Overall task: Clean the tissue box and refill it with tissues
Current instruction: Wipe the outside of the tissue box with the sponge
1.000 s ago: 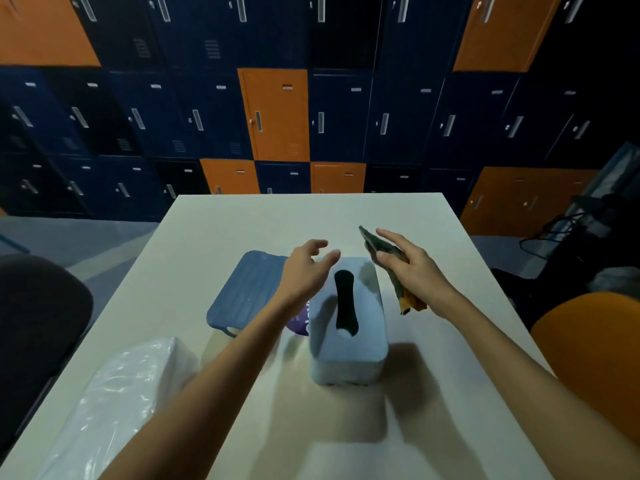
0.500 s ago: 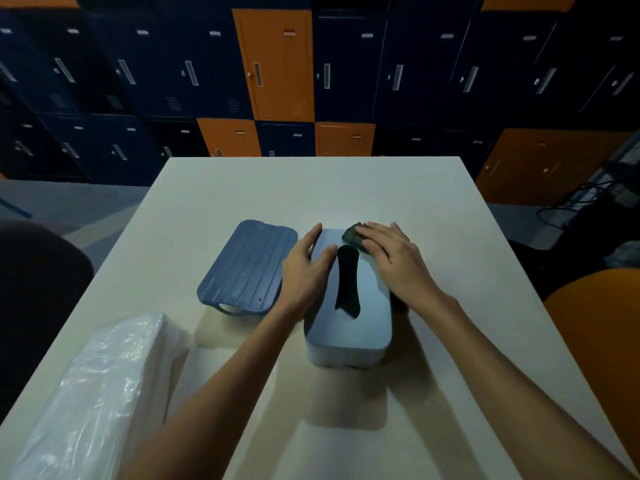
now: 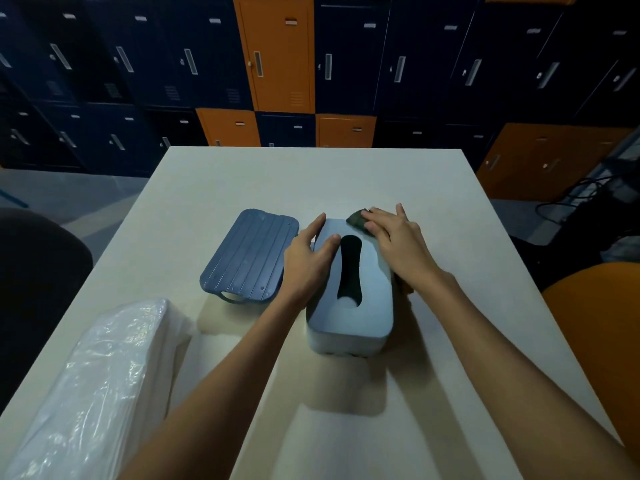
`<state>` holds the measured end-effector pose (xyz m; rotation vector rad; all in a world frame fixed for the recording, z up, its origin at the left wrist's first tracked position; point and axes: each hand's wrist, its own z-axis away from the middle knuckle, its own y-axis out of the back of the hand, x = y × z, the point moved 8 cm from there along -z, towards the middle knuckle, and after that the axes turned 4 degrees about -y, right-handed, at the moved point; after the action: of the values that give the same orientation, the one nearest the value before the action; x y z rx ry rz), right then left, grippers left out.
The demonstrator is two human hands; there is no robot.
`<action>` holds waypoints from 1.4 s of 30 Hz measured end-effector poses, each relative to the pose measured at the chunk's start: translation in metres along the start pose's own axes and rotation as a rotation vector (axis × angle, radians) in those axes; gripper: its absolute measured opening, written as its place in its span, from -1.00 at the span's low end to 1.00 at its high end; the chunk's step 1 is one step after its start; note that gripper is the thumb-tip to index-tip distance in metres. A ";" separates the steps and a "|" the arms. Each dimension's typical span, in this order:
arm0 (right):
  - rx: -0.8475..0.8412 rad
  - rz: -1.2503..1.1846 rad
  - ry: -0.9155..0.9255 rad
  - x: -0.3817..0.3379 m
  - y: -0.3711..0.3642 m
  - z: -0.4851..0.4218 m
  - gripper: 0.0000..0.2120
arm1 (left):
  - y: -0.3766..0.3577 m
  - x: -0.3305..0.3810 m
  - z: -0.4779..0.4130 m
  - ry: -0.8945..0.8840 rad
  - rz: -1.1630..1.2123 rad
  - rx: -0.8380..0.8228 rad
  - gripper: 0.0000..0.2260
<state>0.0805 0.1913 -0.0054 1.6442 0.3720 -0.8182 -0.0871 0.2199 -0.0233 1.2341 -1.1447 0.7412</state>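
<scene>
Tissue box (image 3: pixel 374 299) centred on the surface (image 3: pixel 311 181): left grip (image 3: pixel 304 261) flat against its 9 o'clock side, right grip (image 3: pixel 398 247) spread, pressing a cloth (image 3: pixel 356 219) at 1 o'clock. A hard wipe could skid the light box.

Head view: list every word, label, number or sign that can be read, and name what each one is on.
No text can be read.
Label plates on the locker doors: too small and blurred to read.
Tissue box, blue lid, wrapped tissue pack: no print shows.
</scene>
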 end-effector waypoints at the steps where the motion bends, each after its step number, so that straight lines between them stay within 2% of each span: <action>1: 0.015 -0.001 0.018 -0.001 0.001 0.007 -0.66 | 0.000 0.000 0.000 -0.003 -0.002 -0.002 -0.54; 9: -0.095 0.017 0.361 -0.014 0.000 0.120 -0.65 | -0.003 -0.004 -0.002 -0.009 0.008 -0.013 -0.55; 12: -0.095 0.049 0.333 -0.013 0.006 0.096 -0.67 | -0.003 -0.004 -0.002 -0.009 0.004 -0.016 -0.54; 16: 0.005 0.167 0.167 -0.012 0.006 0.033 -0.65 | -0.002 -0.004 -0.002 -0.008 0.001 -0.028 -0.53; 20: 0.080 0.264 0.068 -0.019 0.002 0.018 -0.66 | -0.001 -0.003 -0.001 -0.001 0.006 -0.017 -0.53; 32: 0.167 0.304 0.380 -0.030 -0.017 0.153 -0.66 | -0.001 0.000 0.002 0.002 0.027 -0.008 -0.55; 37: 0.072 0.290 0.483 -0.037 -0.025 0.182 -0.66 | -0.002 0.002 0.002 0.004 -0.009 -0.031 -0.54; 39: 0.056 0.184 0.451 -0.042 -0.017 0.179 -0.70 | -0.003 -0.001 0.000 0.024 -0.016 -0.074 -0.52; 42: 0.029 -0.150 0.150 -0.047 0.013 0.161 -0.73 | 0.006 0.007 -0.002 0.054 0.046 -0.068 -0.46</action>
<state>0.0061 0.0445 0.0284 1.7256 0.5967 -0.8160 -0.0900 0.2224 -0.0145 1.1282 -1.1482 0.7595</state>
